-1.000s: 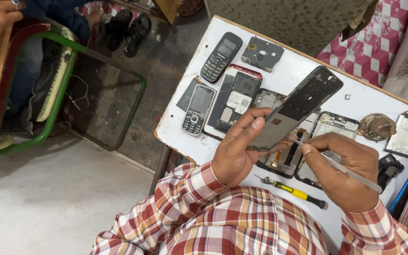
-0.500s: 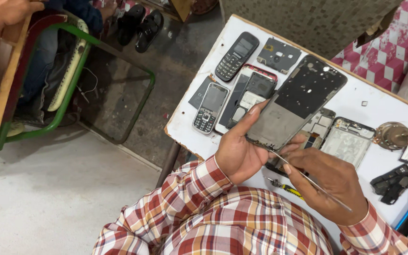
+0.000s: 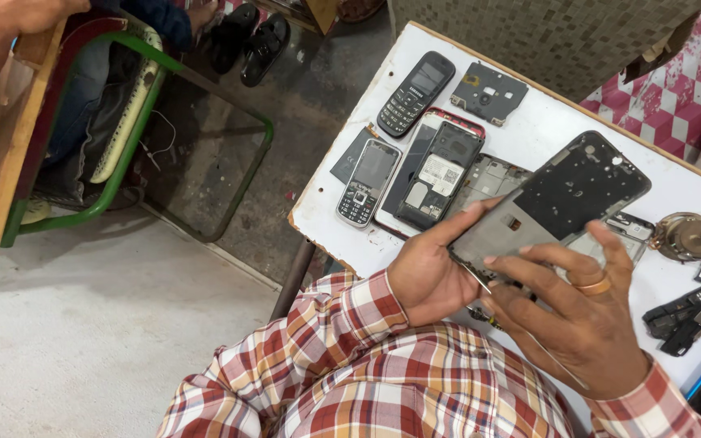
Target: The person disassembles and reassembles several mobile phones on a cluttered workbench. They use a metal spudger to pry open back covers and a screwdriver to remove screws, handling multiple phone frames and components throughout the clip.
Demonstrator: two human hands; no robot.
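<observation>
Held tilted above the counter (image 3: 529, 122) between the gripping left hand (image 3: 427, 272) and right hand (image 3: 586, 324) (a thin tool under its palm), the phone frame (image 3: 549, 207) might slip onto the opened phone (image 3: 436, 174) just left of it.

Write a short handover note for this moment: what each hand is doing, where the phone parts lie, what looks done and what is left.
Left hand: grips the opened phone frame by its lower end, tilted above the white table.
Right hand: fingers rest on the frame's lower edge; a thin tool seems to lie under the palm, mostly hidden.
On the table: two keypad phones, an open phone body, a loose cover plate, small black parts.
Done: the frame's inside is bare, its cover off.
Left: it is not closed up; parts lie loose around it.
</observation>
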